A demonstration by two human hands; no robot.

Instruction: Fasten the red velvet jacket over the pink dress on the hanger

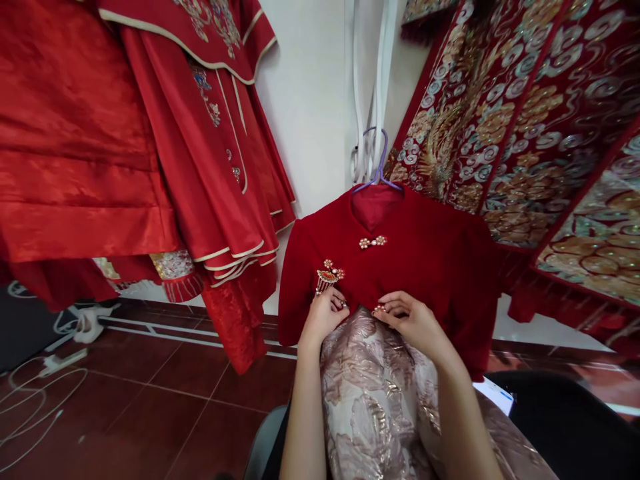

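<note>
- Nearest the camera, two bare forearms reach forward over a pale pink and gold brocade skirt (370, 393), which spreads downward from the lower edge of a dark red velvet top (425, 267).
- Left hand (325, 313): its fingers are curled in against the velvet at the seam where the top meets the skirt, just below a fan-shaped gold ornament with small tassels (329, 275). The fingertips touch the cloth; whether they pinch anything cannot be told.
- Right hand (413, 320): its fingers are bent and drawn together at the same seam, close to the left hand, with the fingertips on the lower hem of the velvet. A small pearly clasp seems to sit at its fingertips, but it is too small to make out whether it is gripped.
- A second pearl and gold clasp (373, 242) sits higher up, below the collar of the top.
- The top hangs on a purple hanger (379, 160) against a white wall (310, 100).
- To the left hang bright red satin garments with gold trim and embroidery (200, 133).
- To the upper right hangs red cloth thickly embroidered in gold and silver cloud patterns (540, 120).
- Below lies a red-brown tiled floor (150, 400), with white cables and a power strip (60, 363) at the far left.
- A dark chair (575, 420) shows at the lower right.
</note>
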